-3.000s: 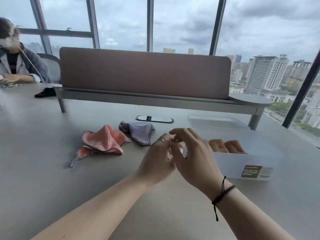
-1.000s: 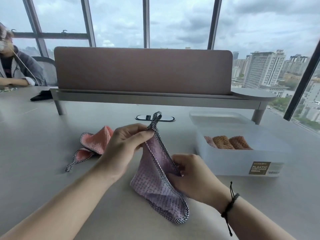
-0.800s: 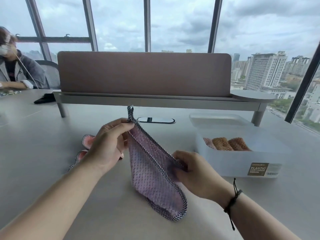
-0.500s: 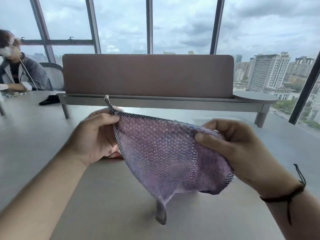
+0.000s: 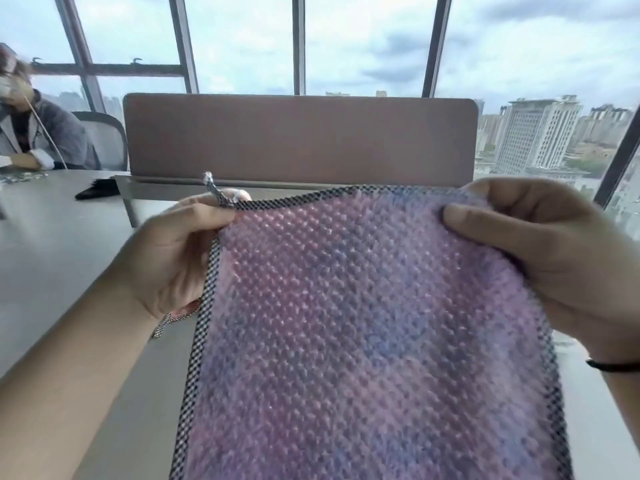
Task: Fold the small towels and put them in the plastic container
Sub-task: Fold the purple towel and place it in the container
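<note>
— What has changed?
— The purple towel (image 5: pixel 363 323), bunched a second ago, now hangs spread flat above the table (image 5: pixel 52 244).
— The fingers?
— Left hand (image 5: pixel 173 258) and right hand (image 5: pixel 554 258) each pinch a top corner, fingers curled.

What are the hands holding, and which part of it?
Both hands hold one purple towel spread out in the air. The left hand pinches its top left corner, by the checkered loop; the right hand grips its top right corner.

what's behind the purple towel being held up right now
Above the purple towel, pinched by the left hand and right hand, the brown divider panel shows. Whatever sits on the table directly behind is covered.
</note>
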`<action>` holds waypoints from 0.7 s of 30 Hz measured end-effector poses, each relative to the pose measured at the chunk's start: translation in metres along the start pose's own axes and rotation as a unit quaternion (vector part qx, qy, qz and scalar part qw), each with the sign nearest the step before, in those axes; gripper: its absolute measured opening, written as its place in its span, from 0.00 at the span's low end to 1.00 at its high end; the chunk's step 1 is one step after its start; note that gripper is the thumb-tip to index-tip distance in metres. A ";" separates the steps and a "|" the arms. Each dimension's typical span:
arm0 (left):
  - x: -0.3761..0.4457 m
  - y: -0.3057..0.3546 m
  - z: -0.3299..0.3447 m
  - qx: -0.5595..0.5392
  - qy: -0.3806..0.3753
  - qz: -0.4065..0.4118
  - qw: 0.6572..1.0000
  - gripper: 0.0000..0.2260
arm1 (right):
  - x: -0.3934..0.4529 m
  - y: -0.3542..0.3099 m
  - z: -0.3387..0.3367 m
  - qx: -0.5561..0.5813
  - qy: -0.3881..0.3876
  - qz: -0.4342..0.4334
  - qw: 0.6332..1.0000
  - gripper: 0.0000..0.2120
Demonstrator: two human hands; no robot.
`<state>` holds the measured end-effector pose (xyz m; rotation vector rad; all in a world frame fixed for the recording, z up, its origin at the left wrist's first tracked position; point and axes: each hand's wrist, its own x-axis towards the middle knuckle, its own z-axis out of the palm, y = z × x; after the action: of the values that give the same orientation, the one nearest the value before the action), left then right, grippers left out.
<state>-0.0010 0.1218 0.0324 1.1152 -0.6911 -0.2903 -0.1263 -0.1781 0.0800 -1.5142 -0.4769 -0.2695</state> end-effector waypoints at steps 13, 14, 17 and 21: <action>-0.004 -0.083 -0.031 0.337 0.194 -0.199 0.900 0.04 | 0.000 0.168 -0.003 -0.716 -0.001 0.026 0.698 0.03; -0.004 -0.085 -0.030 0.320 0.204 -0.194 0.904 0.04 | 0.000 0.168 -0.002 -0.710 0.011 0.018 0.704 0.03; -0.006 -0.089 -0.031 0.282 0.227 -0.171 0.916 0.04 | -0.002 0.163 -0.004 -0.635 0.055 0.037 0.770 0.04; -0.014 -0.088 -0.034 0.306 0.211 -0.145 0.917 0.05 | -0.013 0.161 -0.015 -0.488 0.075 0.112 0.862 0.06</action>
<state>0.0211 0.1157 -0.0605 1.8213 -0.2199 -0.0683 -0.0626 -0.1868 -0.0689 -2.4929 0.0077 -0.4829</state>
